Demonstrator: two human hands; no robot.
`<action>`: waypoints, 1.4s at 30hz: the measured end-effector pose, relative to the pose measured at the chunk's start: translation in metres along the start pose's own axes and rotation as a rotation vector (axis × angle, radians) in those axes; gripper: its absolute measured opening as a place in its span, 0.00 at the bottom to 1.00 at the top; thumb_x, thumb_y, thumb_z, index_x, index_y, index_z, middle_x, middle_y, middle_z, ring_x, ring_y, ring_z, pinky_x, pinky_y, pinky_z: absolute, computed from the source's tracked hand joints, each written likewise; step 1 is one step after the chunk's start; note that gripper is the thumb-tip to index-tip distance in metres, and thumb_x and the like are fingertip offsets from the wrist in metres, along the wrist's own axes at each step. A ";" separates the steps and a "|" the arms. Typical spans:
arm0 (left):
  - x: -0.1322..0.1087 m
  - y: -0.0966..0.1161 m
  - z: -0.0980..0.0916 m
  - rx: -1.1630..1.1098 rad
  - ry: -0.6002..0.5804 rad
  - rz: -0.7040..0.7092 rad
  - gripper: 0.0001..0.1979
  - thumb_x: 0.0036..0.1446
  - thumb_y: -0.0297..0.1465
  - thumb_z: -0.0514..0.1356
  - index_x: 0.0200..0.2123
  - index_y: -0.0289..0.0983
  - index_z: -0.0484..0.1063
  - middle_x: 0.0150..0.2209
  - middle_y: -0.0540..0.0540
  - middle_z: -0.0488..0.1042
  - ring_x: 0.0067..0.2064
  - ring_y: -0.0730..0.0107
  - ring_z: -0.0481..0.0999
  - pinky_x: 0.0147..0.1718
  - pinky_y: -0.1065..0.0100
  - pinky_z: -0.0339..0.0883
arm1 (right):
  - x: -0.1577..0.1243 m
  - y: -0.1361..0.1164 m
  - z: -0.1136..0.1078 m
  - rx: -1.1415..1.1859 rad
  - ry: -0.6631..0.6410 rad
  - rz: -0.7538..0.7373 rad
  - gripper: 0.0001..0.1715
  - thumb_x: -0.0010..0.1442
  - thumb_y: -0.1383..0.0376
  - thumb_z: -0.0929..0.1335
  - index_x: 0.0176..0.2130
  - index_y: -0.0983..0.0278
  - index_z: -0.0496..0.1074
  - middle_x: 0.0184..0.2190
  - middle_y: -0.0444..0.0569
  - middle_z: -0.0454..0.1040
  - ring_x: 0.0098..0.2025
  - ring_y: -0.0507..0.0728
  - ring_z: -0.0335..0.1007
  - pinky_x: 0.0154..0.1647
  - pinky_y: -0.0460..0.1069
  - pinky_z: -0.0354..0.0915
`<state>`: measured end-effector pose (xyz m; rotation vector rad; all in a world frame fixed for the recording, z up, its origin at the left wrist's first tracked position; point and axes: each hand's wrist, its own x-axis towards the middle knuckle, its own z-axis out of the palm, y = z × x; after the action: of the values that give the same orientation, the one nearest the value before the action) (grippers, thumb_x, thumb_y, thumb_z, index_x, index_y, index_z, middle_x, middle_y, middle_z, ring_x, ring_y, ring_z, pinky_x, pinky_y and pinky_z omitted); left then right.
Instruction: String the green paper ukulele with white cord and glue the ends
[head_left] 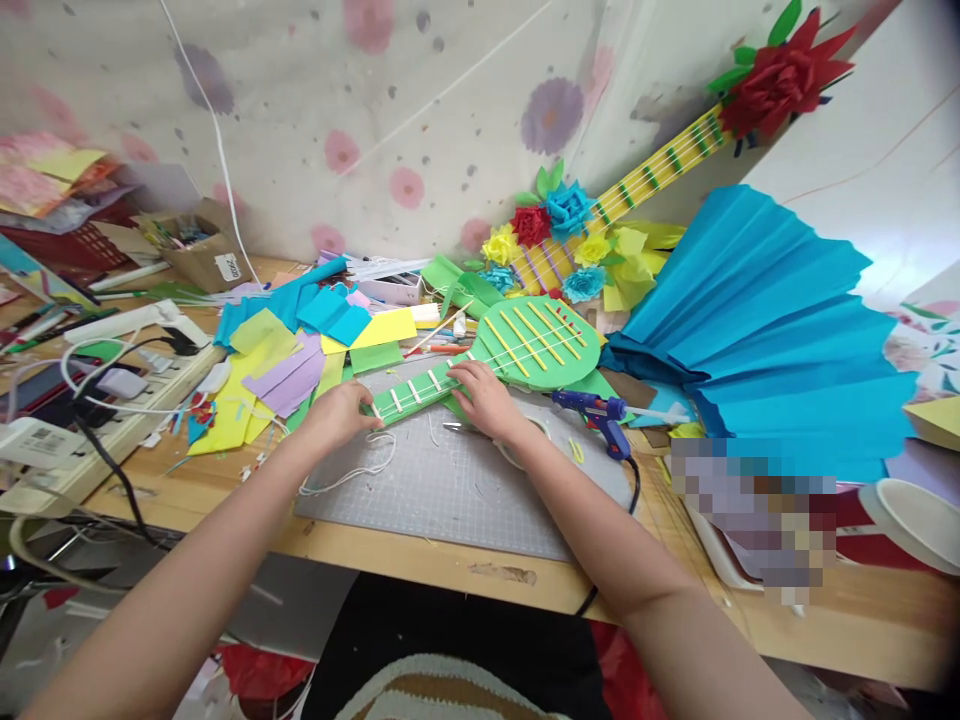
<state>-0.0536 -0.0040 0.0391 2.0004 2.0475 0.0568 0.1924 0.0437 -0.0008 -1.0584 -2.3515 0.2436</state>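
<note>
A green craft lute point(536, 340) of paper or board lies over the grey cutting mat point(442, 490), its round body to the right. White strips cross its neck, yellow strips cross its body, and thin white string runs along it. My left hand point(346, 412) is closed around the neck's left end, thumb and fingers pinching it. Midway along, my right hand point(484, 400) bends its fingers over the neck, close to the body. Loose white string point(352, 475) trails over the mat below my left hand. Scissors point(469, 428) lie partly hidden under my right wrist.
A blue glue gun point(604, 412) with a black cord lies right of the mat. Coloured paper scraps point(289, 370) pile up at left, beside a power strip point(97, 400). Behind stand a yellow flowered instrument point(637, 180) and a blue pleated paper fan point(780, 340). A cup point(892, 525) stands at right.
</note>
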 end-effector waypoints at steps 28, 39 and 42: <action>-0.013 0.008 0.004 0.056 0.063 -0.016 0.14 0.48 0.37 0.61 0.39 0.38 0.73 0.44 0.45 0.76 0.43 0.64 0.75 0.37 0.70 0.64 | 0.013 -0.031 0.012 -0.092 -0.060 -0.146 0.18 0.61 0.67 0.62 0.50 0.65 0.72 0.52 0.54 0.71 0.55 0.62 0.61 0.58 0.59 0.58; -0.014 0.008 0.006 0.030 0.055 -0.014 0.16 0.50 0.37 0.60 0.41 0.36 0.73 0.47 0.43 0.74 0.45 0.60 0.75 0.39 0.67 0.65 | 0.015 0.000 0.003 -0.064 -0.086 -0.081 0.21 0.56 0.64 0.69 0.50 0.66 0.72 0.50 0.54 0.72 0.55 0.62 0.61 0.59 0.59 0.56; -0.013 0.009 0.006 0.024 0.051 -0.020 0.16 0.50 0.37 0.61 0.42 0.36 0.74 0.49 0.43 0.74 0.47 0.59 0.75 0.41 0.67 0.65 | 0.018 -0.007 0.009 -0.034 -0.115 -0.137 0.19 0.58 0.61 0.69 0.49 0.64 0.73 0.51 0.54 0.73 0.55 0.61 0.61 0.59 0.58 0.56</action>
<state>-0.0437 -0.0178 0.0372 2.0120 2.1093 0.0798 0.1732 0.0530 0.0022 -0.9156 -2.5275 0.2196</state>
